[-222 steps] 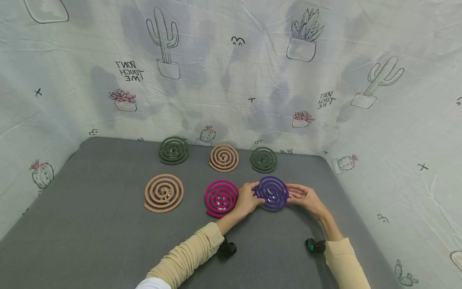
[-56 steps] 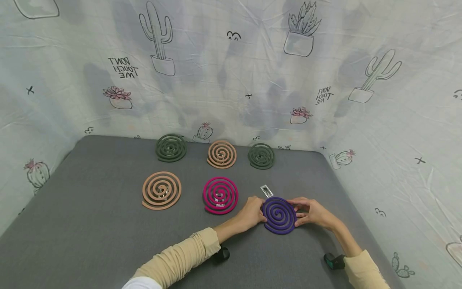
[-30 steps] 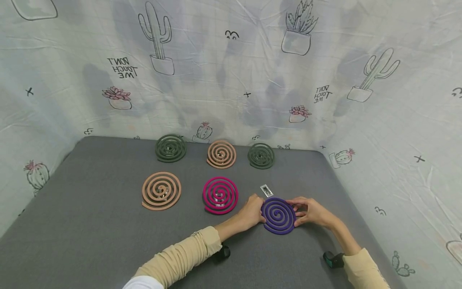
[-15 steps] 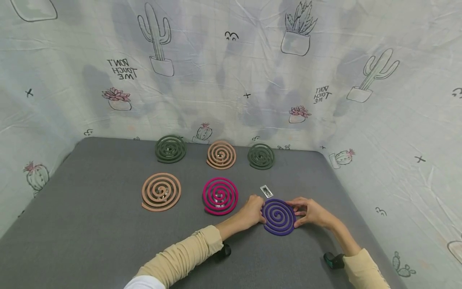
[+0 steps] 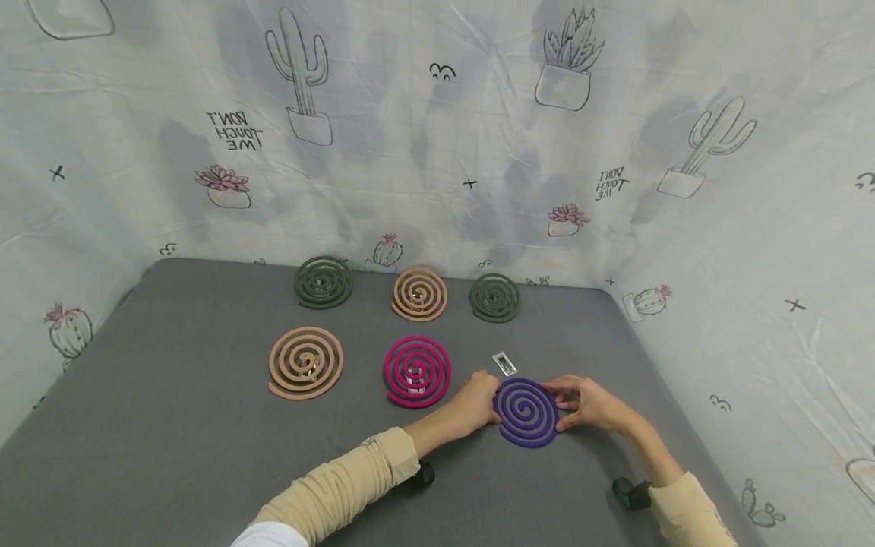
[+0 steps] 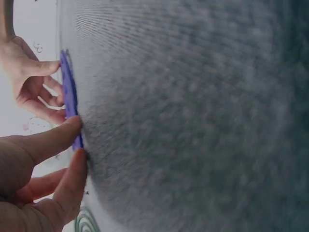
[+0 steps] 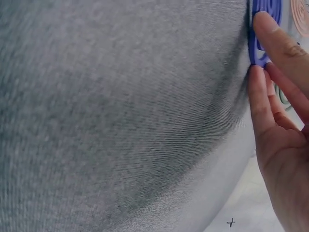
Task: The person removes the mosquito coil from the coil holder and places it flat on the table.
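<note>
A purple mosquito coil (image 5: pixel 525 412) lies low over the grey table, held from both sides. Its left edge is gripped by my left hand (image 5: pixel 473 404), while my right hand (image 5: pixel 592 404) grips the opposite edge with thumb and fingers. In the left wrist view the coil (image 6: pixel 70 92) appears edge-on, close to the cloth; whether it touches the surface I cannot tell. The right wrist view has my fingers on the rim of the coil (image 7: pixel 259 53). Just beyond the coil lies a small silver metal stand (image 5: pixel 504 364).
A pink coil (image 5: pixel 418 372) and an orange coil (image 5: pixel 305 363) sit to the left. Behind them are a dark green coil (image 5: pixel 324 282), another orange coil (image 5: pixel 420 295) and another green coil (image 5: pixel 495 298). Patterned cloth (image 5: pixel 437 152) hangs around the grey table (image 5: pixel 171 425).
Since the earliest frame, both hands have brought the purple coil nearer the body, uncovering the metal stand. Over the last second, hands and coil have stayed almost still.
</note>
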A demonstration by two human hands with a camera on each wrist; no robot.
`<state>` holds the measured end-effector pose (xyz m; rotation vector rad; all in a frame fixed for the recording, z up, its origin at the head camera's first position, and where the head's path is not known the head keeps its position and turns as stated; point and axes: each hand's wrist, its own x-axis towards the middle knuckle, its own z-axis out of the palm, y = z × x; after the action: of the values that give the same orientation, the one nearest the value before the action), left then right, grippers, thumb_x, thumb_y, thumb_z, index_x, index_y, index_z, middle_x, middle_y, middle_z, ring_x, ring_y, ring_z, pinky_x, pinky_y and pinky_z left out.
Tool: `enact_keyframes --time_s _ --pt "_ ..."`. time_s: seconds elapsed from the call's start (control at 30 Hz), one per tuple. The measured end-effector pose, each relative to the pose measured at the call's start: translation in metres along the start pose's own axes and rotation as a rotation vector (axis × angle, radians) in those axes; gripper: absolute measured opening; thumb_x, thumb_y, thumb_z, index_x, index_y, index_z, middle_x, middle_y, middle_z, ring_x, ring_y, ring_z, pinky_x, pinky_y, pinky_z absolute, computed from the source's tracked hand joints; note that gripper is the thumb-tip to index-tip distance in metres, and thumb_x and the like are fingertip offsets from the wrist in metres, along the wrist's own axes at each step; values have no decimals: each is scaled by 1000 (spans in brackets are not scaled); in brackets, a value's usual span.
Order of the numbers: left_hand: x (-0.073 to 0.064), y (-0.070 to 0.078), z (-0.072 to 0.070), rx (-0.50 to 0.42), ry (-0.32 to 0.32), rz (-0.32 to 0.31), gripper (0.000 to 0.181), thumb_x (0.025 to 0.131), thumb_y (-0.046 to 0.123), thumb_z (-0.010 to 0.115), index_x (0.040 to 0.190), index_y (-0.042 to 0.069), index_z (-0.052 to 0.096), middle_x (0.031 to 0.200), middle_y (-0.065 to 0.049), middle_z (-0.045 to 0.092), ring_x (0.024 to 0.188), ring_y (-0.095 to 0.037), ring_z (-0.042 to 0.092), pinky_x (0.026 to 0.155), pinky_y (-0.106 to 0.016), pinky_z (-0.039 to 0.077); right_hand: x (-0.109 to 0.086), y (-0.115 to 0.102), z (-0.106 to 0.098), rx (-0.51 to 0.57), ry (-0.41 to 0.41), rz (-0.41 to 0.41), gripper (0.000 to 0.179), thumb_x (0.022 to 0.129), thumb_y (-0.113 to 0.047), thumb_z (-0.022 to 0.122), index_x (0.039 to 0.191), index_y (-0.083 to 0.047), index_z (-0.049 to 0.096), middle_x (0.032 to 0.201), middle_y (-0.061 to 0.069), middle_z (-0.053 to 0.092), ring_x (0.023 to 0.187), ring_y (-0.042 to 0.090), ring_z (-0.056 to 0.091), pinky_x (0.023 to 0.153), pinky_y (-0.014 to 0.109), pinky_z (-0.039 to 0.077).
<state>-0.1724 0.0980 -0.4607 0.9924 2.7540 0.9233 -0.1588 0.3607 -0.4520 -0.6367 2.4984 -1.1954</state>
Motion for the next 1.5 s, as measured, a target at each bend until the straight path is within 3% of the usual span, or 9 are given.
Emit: enact_keyframes --time_s 0.17,0.37,0.47,0.6,0.77,1.0,1.13,1.27,1.5 --pt "-17 -6 -17 -74 -23 47 29 69 7 86 92 0 69 77 -3 59 71 -10 47 67 -21 45 -11 1 8 29 51 -34 66 68 3 82 122 23 49 114 35 52 97 16 58 87 30 53" --pt "-46 -37 -70 -329 30 102 39 76 0 79 112 -4 65 103 -16 65 90 -24 64 75 -21 54 -11 -6 23 130 259 -119 57 76 5 75 124 21 49 119 39 52 105 22 62 90 31 51" --pt "-61 -60 -92 -397 84 128 39 79 -2 75 117 -3 63 110 -17 64 95 -29 64 79 -25 54 -4 -16 30 213 321 -172 53 80 7 71 127 19 48 122 25 59 108 23 62 91 35 49" --pt "-77 -84 -108 -434 147 128 41 82 0 73 120 -3 61 114 -19 63 99 -33 62 85 -33 54 8 -29 38 339 349 -246 50 82 12 67 127 21 46 121 4 65 109 18 62 92 35 49" --pt "-87 -103 -115 -496 175 85 43 83 3 73 123 -4 59 118 -23 60 105 -37 60 91 -36 52 31 -36 51 437 313 -300 49 84 14 64 128 21 45 124 10 63 113 24 60 91 34 51" --pt "-94 -123 -115 -632 249 17 45 85 7 72 127 -1 58 127 -21 57 115 -34 56 94 -34 50 61 -47 77 465 269 -305 49 84 9 66 129 17 48 131 14 57 120 30 54 96 44 46" --pt "-97 -129 -115 -659 266 -11 46 85 6 71 129 -1 56 130 -20 56 118 -33 55 97 -34 48 75 -52 88 475 248 -274 52 84 7 68 131 13 48 138 30 44 126 30 49 100 46 42" --pt "-100 -130 -114 -650 243 -34 51 83 2 72 131 -3 54 133 -19 54 121 -34 52 100 -32 46 87 -56 95 453 215 -229 59 82 7 69 136 10 46 144 31 35 132 32 40 103 44 41" --pt "-102 -130 -109 -567 204 -81 58 80 -2 74 134 -2 53 134 -20 50 121 -37 51 100 -35 45 104 -67 98 361 130 -150 68 79 9 72 139 10 41 147 27 35 134 44 33 102 47 42"
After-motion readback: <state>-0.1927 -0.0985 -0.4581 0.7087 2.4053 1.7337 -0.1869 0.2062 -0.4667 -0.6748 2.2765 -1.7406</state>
